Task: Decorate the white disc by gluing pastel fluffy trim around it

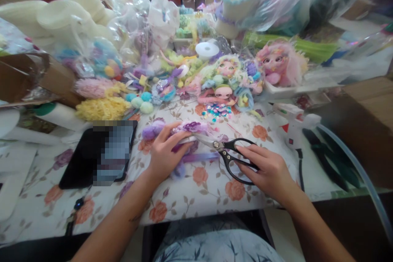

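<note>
My left hand point(165, 151) holds a purple craft piece point(190, 129) with fluffy pompoms, a purple flower and ribbon, just above the floral tablecloth point(199, 196). My right hand point(265, 170) grips the black handles of a pair of scissors point(229, 153). The scissor blades point left and reach the purple piece beside my left fingers. A strip of purple ribbon point(199, 157) lies under the scissors.
A dark tablet point(98, 155) lies left of my left hand. A white glue gun point(293, 125) and dark pliers point(331, 155) lie on the right. Dolls point(227, 75), pompoms point(141, 102), sequins point(217, 111), a ribbon spool point(207, 49) and plastic bags crowd the back.
</note>
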Motion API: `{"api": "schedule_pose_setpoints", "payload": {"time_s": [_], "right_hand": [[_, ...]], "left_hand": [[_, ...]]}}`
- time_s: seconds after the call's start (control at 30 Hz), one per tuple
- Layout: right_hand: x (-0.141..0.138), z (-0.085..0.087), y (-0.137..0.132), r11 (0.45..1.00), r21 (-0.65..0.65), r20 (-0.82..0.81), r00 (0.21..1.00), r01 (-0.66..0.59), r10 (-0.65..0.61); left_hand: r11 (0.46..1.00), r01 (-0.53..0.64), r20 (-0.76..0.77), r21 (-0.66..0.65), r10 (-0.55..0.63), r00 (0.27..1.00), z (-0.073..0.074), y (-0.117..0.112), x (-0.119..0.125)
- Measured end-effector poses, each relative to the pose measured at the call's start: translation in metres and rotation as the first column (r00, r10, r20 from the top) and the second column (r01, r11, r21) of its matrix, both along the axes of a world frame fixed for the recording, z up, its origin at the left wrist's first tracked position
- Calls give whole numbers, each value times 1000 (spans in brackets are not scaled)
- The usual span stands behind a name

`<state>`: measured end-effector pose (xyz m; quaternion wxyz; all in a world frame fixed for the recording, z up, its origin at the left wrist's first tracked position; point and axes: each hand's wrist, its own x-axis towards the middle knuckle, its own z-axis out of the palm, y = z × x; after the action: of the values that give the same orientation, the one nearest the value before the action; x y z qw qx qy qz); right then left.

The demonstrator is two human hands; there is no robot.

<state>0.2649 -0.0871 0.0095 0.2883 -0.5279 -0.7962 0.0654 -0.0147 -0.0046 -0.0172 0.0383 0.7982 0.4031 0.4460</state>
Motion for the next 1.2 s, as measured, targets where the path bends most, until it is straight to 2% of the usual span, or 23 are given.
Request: {"api": "schedule_pose_setpoints", "payload": {"time_s": [0.27,0.53,0.67,0.87,1.03,1.2], "right_hand": [[1,-1,3,999,-35,16,1000,-7,8],[7,18,14,975,-220,7,999,-33,36],[7,23,18,963,-266,2,999,-38,40],[10,26,18,975,-217,-48,998,-47,37],[15,27,16,980,-195,9,999,-48,51],[13,29,19,985,-156,26,997,-68,73]], "left_hand": [[999,-15,-25,41,16,1000,-4,0,0],[994,3,-52,108,2,999,-1,-1,0],[992,-11,-73,127,21,997,-1,-1,-1],[987,-6,-117,162,25,993,0,0,-2],[980,-14,-157,198,46,987,2,0,-2],[985,-33,-154,170,60,986,0,0,-2]]}}
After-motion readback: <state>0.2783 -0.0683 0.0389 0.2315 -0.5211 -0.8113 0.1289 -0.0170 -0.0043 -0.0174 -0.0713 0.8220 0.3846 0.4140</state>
